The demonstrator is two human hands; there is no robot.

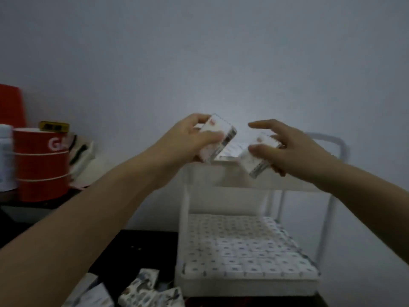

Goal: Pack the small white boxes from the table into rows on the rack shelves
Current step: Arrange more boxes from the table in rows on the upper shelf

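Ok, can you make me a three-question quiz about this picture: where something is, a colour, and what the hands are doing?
1. Where are the packed rows? A) lower shelf B) floor C) chair
2. What colour is the tub? A) green B) red C) blue
3. What are the hands doing? A) clapping B) resting empty C) each holding a box
Answers: 1 A, rows fill the lower shelf. 2 B, the tub is plainly red. 3 C, the left hand grips the left box, the right hand the right box.
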